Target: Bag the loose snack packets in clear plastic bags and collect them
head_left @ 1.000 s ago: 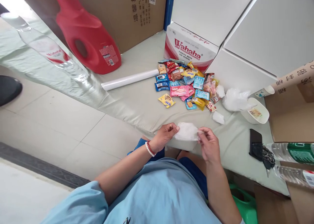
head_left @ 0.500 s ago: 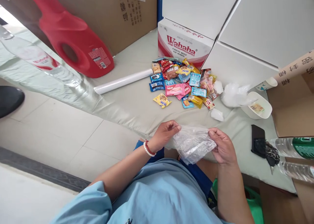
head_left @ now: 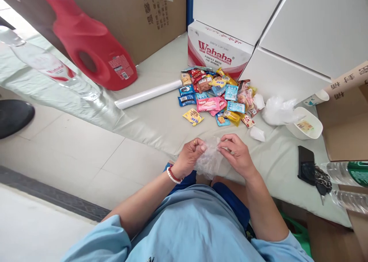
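A clear, crinkled plastic bag hangs between my two hands above my lap. My left hand is closed on its left upper edge, thumb on top. The fingertips of my right hand pinch the bag's upper right edge. Beyond the hands lies a heap of small wrapped snacks in blue, pink, yellow and red packets. One yellow packet lies apart at the near left of the heap. A crumpled white piece rests in front of the heap on the right.
Left of the snacks are a white roll, a red jug and a water bottle. Behind stands a Wahaha carton. To the right are a bunched plastic bag, a white bowl, a phone and keys.
My right hand has moved left and slightly up, closer to my left hand. The bag, stretched wide before, is now gathered narrower between them. The view has shifted slightly.
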Demonstrator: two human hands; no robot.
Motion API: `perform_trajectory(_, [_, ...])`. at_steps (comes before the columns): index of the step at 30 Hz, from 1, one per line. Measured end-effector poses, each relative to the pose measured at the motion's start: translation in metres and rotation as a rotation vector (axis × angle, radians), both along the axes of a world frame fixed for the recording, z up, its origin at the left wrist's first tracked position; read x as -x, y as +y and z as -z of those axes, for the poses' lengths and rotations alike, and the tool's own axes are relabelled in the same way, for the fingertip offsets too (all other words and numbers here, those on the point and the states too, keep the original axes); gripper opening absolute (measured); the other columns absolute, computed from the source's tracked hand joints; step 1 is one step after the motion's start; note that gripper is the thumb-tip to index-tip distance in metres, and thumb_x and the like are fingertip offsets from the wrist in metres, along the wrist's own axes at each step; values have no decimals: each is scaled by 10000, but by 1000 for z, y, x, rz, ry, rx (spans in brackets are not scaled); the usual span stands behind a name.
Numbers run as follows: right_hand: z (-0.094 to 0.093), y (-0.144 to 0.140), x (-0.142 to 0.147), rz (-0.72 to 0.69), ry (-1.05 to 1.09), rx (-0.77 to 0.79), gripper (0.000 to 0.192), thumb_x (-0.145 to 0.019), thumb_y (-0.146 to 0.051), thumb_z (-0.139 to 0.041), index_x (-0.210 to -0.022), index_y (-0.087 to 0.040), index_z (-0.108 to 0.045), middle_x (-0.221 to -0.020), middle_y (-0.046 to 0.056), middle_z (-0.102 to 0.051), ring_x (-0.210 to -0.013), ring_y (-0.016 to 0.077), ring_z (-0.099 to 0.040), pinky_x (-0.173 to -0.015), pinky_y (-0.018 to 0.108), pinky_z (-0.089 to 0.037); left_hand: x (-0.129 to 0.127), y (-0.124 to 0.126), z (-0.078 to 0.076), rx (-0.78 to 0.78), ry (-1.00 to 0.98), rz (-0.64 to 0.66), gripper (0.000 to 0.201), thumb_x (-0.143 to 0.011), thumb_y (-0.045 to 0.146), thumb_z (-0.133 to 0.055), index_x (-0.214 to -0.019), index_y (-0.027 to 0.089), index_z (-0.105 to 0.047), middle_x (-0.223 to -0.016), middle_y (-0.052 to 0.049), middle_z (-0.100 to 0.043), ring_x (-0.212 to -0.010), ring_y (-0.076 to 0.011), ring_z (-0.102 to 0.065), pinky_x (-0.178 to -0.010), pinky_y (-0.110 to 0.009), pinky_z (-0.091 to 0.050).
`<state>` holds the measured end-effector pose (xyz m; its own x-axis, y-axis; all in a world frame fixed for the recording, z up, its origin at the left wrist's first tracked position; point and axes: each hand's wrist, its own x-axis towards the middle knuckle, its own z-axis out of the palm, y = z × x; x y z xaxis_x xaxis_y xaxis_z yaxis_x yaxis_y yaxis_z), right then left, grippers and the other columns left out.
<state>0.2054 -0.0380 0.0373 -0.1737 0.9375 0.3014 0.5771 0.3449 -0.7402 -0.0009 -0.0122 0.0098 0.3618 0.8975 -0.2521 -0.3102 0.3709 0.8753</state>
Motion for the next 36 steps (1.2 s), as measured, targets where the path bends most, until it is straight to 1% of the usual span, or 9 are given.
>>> perform_trajectory(5, [-4, -14, -36, 148, 249, -4, 33, -928, -289, -719, -926, -259, -732, -1098, 58, -625, -874, 164, -609, -769, 315, -515, 29, 12, -1, 130, -79, -181, 612, -656, 708, -845, -844, 193, -571, -655, 83, -462, -500, -54, -395, -482, -200, -351])
perform_trajectory(9, [20, -40, -61, 196, 277, 170, 120, -879, -361, -761, -866, -243, -744, -1244, 85, -643, -1032, 210, -633, -837, 350, -527, 40, 18, 6, 84, -4, -152, 514, -633, 521, -927, -837, 179, -602, -603, 84, -494, -494, -50, -394, -470, -183, -301])
perform_trajectory(14, [25, -64, -62, 655, 102, 153, 245, -903, -438, -719, -976, -205, -738, -983, 70, -706, -883, 206, -653, -802, 353, -523, 39, 22, 16, 26, 139, -157, 452, -722, 557, -837, -807, 182, -599, -571, 82, -460, -483, -60, -371, -460, -192, -287])
perform_trajectory(18, [-10, -63, -3, 379, -3, -99, 120, -952, -335, -676, -1021, -245, -717, -1007, 61, -702, -947, 223, -660, -856, 371, -529, 31, 21, 14, -52, 156, -133, 426, -775, 564, -791, -816, 192, -588, -570, 85, -424, -486, -63, -333, -462, -194, -260])
perform_trajectory(23, [-3, -40, 69, -37, -341, 69, 195, -983, -340, -620, -1140, -237, -675, -1046, 100, -725, -992, 272, -644, -856, 411, -547, 24, 22, 3, -68, 120, -199, 454, -835, 641, -714, -823, 206, -584, -614, 69, -402, -511, -83, -349, -470, -203, -330])
perform_trajectory(26, [20, -33, 69, -28, -324, 142, 174, -1023, -253, -510, -958, -236, -671, -891, 57, -696, -860, 225, -634, -786, 356, -533, 30, 25, 4, -59, 101, -298, 493, -883, 694, -624, -825, 205, -609, -628, 59, -367, -515, -93, -351, -459, -211, -331])
perform_trajectory(29, [31, -28, 58, 147, -194, 140, 181, -989, -342, -608, -1116, -223, -656, -901, 33, -653, -770, 186, -612, -724, 313, -523, 36, 24, 12, -75, 117, -363, 527, -906, 717, -578, -826, 199, -627, -630, 56, -349, -505, -91, -328, -443, -215, -303])
perform_trajectory(32, [28, -19, 56, 168, -211, 143, 317, -959, -399, -650, -1230, -235, -666, -911, 29, -625, -775, 188, -614, -718, 311, -517, 34, 21, 17, -78, 89, -313, 528, -922, 717, -558, -857, 201, -646, -623, 58, -350, -496, -86, -319, -442, -212, -299])
perform_trajectory(36, [16, -6, 47, 177, -163, 90, 199, -993, -361, -585, -976, -260, -756, -910, 48, -620, -867, 204, -631, -818, 343, -520, 34, 26, 14, -67, 68, -338, 536, -914, 718, -567, -850, 196, -668, -577, 62, -341, -475, -85, -308, -436, -218, -278])
